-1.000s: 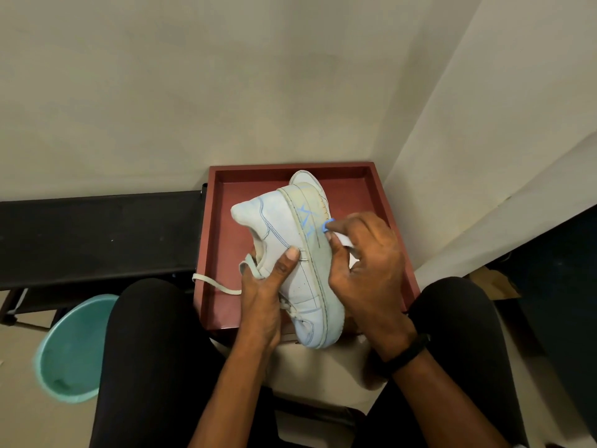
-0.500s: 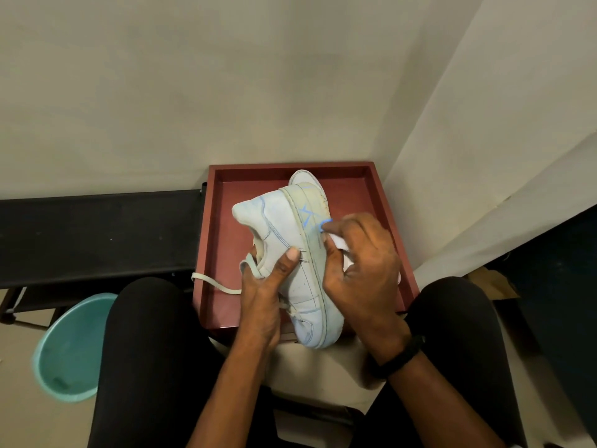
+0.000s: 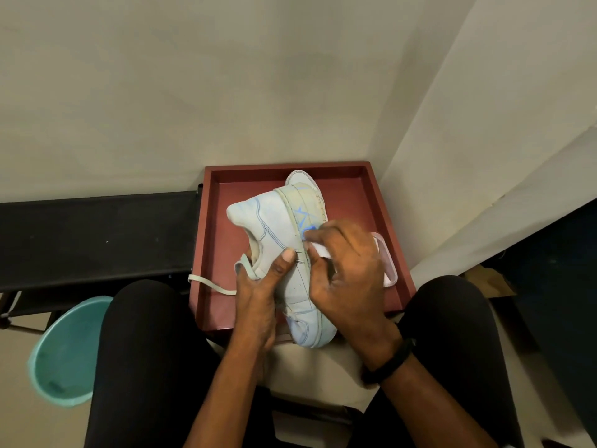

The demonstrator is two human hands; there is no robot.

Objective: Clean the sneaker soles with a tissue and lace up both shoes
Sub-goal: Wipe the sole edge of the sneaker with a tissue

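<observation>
Sneaker [image 3: 281, 247]: white upper, pale blue stitching along the panels, held on its side above the red tray [image 3: 223, 227]. Heel points away from the person and the toe points toward them, hanging past the tray's near rim. The sole faces right. Its rim is greyish. The heel end of the tread is yellowed, and a blue mark sits near the middle. The collar lining looks cream.

A flat off-white lace [image 3: 210, 283] trails from the collar area leftward over the tray's left wall.

Left hand [image 3: 258, 299]: grips the sneaker at the collar, thumb pressed flat on the side of the upper just short of the sole rim. The other fingers are hidden behind the shoe.

Right hand [image 3: 345, 273]: fingers curled, pinching a white tissue [image 3: 323, 252] and pressing it on the sole at the blue mark. Black band [image 3: 391, 363] on the wrist.

Behind the sneaker a rounded white shape [image 3: 300, 179] shows in the tray; I cannot tell what it is. A pale rounded rim [image 3: 387, 263] lies in the tray just right of the right hand.

Surroundings: black bench [image 3: 97, 234] to the left of the tray, teal bucket [image 3: 64, 347] on the floor below it, and the person's black-clad knees on either side.
</observation>
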